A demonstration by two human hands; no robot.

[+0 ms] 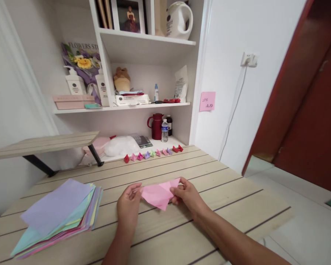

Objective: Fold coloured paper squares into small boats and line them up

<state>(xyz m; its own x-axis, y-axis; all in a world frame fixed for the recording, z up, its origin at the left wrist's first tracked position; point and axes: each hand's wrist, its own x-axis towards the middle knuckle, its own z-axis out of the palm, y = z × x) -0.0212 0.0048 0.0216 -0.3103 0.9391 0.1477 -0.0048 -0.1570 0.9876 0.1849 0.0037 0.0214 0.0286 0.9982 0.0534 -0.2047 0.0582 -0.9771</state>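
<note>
A pink sheet of origami paper (157, 195), partly folded with creases and a point facing me, is held just above the slatted table. My left hand (130, 200) pinches its left corner between thumb and fingers. At the other end, my right hand (187, 195) grips the right corner, thumb on top and fingers behind. Beyond the hands, a row of several small folded paper pieces (153, 153) in red, pink, purple and green lines the table's far edge.
A stack of coloured paper (56, 213) lies on the table's left. Behind it stands a small raised wooden shelf (44, 142) on black legs. A red jug (156, 127) and a water bottle (164, 130) stand in the white shelving at the back.
</note>
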